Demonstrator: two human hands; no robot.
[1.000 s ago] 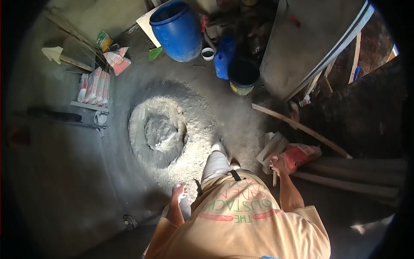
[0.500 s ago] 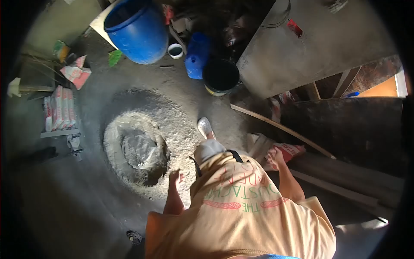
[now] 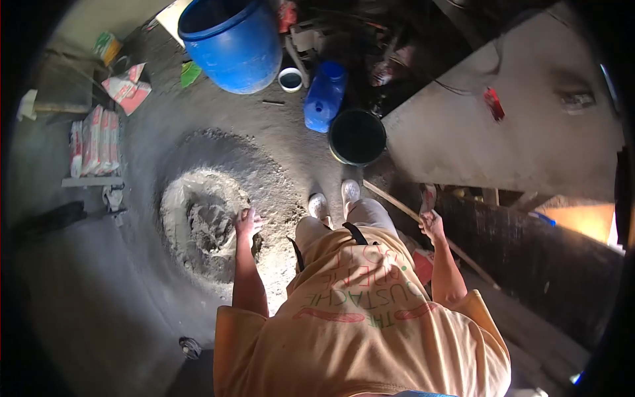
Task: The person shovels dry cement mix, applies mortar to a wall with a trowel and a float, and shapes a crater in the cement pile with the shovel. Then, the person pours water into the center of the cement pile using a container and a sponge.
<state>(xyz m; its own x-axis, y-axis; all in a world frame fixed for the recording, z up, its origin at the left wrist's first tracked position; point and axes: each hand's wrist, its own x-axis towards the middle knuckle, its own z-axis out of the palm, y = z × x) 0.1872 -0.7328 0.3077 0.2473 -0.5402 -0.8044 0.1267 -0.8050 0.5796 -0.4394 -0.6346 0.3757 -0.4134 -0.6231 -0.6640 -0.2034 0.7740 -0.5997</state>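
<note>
My left hand (image 3: 247, 225) hangs beside the right rim of a ring-shaped grey mound of powder (image 3: 173, 215); a darker, wet-looking mix fills its hollow. The fingers are loosely bent and apart, with nothing visible in them. Over on the other side, my right hand (image 3: 432, 225) hangs near a long wooden strip (image 3: 390, 196), its fingers loosely curled and seemingly holding nothing. Whether it touches the strip I cannot tell. Between the hands, my two light shoes (image 3: 334, 198) stand on the dusty floor.
Ahead stand a large blue barrel (image 3: 231, 53), a small white tub (image 3: 290, 79), a blue jug (image 3: 324, 96) and a dark bucket (image 3: 357, 137). A grey slab (image 3: 503, 132) leans at the right. Stacked packs (image 3: 99, 142) and a torn sack (image 3: 129, 89) lie left.
Both hands have swung forward, away from my body. My second shoe has come into view beside the first. The barrel, jug and bucket have shifted right in the view.
</note>
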